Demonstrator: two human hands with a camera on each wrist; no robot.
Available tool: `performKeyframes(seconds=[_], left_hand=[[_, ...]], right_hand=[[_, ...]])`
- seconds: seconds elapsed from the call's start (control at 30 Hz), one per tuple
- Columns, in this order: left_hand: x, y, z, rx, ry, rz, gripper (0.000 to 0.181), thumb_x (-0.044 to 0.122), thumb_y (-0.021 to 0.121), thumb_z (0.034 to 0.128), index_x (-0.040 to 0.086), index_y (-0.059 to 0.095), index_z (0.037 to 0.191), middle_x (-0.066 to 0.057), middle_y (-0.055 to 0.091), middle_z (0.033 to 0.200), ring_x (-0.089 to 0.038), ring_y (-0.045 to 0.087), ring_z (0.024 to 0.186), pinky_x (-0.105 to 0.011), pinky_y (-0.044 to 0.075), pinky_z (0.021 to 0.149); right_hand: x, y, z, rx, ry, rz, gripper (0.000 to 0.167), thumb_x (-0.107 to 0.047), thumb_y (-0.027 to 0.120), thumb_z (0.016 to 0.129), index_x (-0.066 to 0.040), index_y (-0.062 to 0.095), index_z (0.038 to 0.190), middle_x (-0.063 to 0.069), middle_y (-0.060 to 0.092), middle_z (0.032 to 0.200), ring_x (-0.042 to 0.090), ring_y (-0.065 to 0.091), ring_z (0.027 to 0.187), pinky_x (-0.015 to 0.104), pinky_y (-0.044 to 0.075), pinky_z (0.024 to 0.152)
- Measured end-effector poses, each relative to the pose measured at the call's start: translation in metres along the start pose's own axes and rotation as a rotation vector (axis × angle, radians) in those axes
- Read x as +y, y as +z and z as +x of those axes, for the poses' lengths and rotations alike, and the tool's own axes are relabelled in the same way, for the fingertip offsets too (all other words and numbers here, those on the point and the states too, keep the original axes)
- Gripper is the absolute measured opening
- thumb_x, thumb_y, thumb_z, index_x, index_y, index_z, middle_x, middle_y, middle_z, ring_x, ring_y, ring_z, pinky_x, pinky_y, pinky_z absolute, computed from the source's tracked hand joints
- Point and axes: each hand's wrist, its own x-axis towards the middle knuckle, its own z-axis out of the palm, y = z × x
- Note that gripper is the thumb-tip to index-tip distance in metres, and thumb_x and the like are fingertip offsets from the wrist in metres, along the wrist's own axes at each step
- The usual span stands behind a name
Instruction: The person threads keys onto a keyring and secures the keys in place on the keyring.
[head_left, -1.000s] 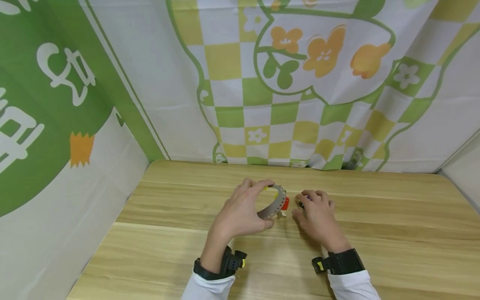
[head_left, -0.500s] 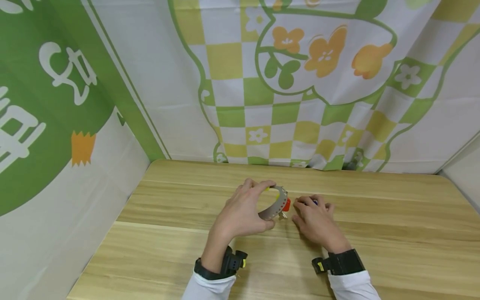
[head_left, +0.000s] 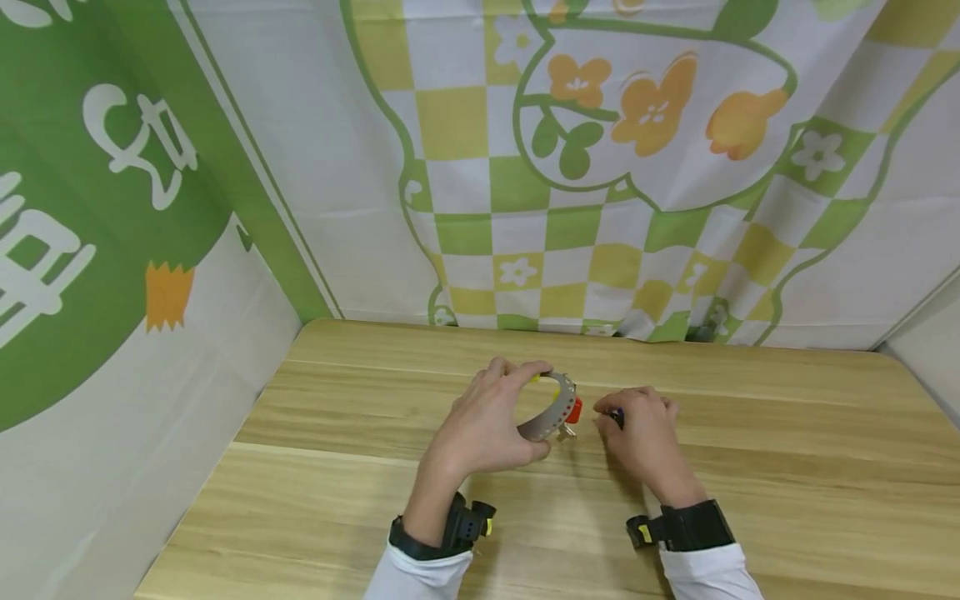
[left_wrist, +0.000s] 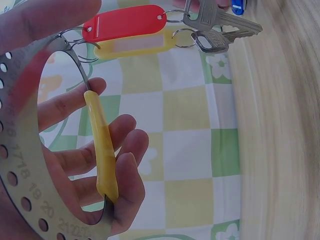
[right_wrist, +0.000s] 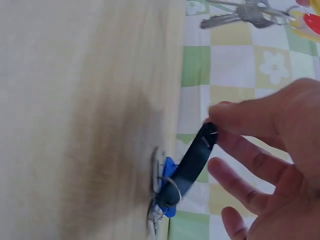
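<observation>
Left hand grips a grey ring, red tag at its edge; right hand holds a dark item.

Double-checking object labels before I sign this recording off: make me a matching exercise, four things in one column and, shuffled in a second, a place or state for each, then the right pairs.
Things
1. metal ring
2. red tag
3. dark strap
4. blue piece

Places or states
A. pinched in the right grip
B. partly hidden behind the dark strap in the right wrist view
C. held in the left grip
D. beside the yellow tag in the left wrist view

Pairs: 1-C, 2-D, 3-A, 4-B
</observation>
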Motion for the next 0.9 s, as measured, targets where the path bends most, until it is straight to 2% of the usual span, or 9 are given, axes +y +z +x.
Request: performKeyframes(seconds=[0.17,0.27,0.33,0.47,0.57,0.7,0.9], left_hand=[[0.001,0.000,0.000,-0.004,0.000,0.001,0.084,0.027,0.088,0.0696,0.025,0.053,0.146,-0.002,0.051,0.110,-0.020,0.051,0.093,-0.039,0.045,0.071],[0.002,0.000,0.000,-0.006,0.000,0.002,0.084,0.027,0.088,0.0699,0.025,0.053,0.146,-0.002,0.051,0.110,-0.020,0.050,0.092,-0.038,0.045,0.070],[0.002,0.000,0.000,-0.007,0.002,0.002,0.084,0.027,0.088,0.0698,0.025,0.053,0.146,-0.002,0.051,0.109,-0.020,0.050,0.092,-0.037,0.045,0.069],[0.001,0.000,0.000,-0.008,0.002,0.002,0.084,0.026,0.088,0.0698,0.025,0.053,0.147,-0.002,0.051,0.110,-0.020,0.050,0.091,-0.036,0.044,0.068],[0.000,0.001,0.001,-0.009,0.002,0.001,0.084,0.025,0.088,0.0699,0.024,0.053,0.147,-0.003,0.051,0.110,-0.020,0.050,0.091,-0.036,0.044,0.067],[0.000,0.001,0.001,-0.009,-0.003,0.005,0.085,0.026,0.088,0.0695,0.025,0.053,0.147,-0.003,0.051,0.110,-0.020,0.049,0.092,-0.036,0.044,0.067],[0.000,0.001,0.001,-0.007,-0.005,0.007,0.085,0.026,0.087,0.0691,0.026,0.053,0.147,-0.002,0.051,0.110,-0.020,0.050,0.093,-0.036,0.044,0.068]], right_hand=[[-0.001,-0.006,0.002,0.066,-0.004,0.036,0.015,0.004,0.075,0.082,-0.002,0.078,0.095,0.014,0.075,0.092,0.039,0.060,0.097,0.056,0.034,0.083],[-0.002,-0.010,0.003,0.060,0.001,0.053,0.020,0.006,0.073,0.082,0.001,0.077,0.101,0.013,0.074,0.088,0.035,0.063,0.090,0.052,0.045,0.082],[-0.002,-0.013,0.003,0.054,0.007,0.066,0.022,0.007,0.071,0.083,0.003,0.076,0.104,0.012,0.073,0.087,0.031,0.065,0.085,0.047,0.051,0.075],[-0.004,-0.020,0.004,0.059,-0.001,0.072,0.019,0.007,0.070,0.085,0.003,0.077,0.102,0.011,0.073,0.085,0.022,0.067,0.074,0.037,0.051,0.063],[-0.007,-0.025,0.003,0.085,-0.024,0.064,0.017,0.008,0.070,0.085,0.001,0.077,0.098,0.008,0.071,0.082,0.019,0.065,0.071,0.033,0.049,0.061],[-0.012,-0.031,0.002,0.115,-0.050,0.057,0.016,0.010,0.070,0.084,-0.001,0.076,0.092,0.006,0.070,0.080,0.017,0.063,0.069,0.033,0.050,0.061],[-0.019,-0.039,0.001,0.126,-0.047,0.075,0.013,0.009,0.071,0.085,-0.003,0.074,0.090,0.007,0.071,0.082,0.017,0.064,0.069,0.037,0.052,0.063]])
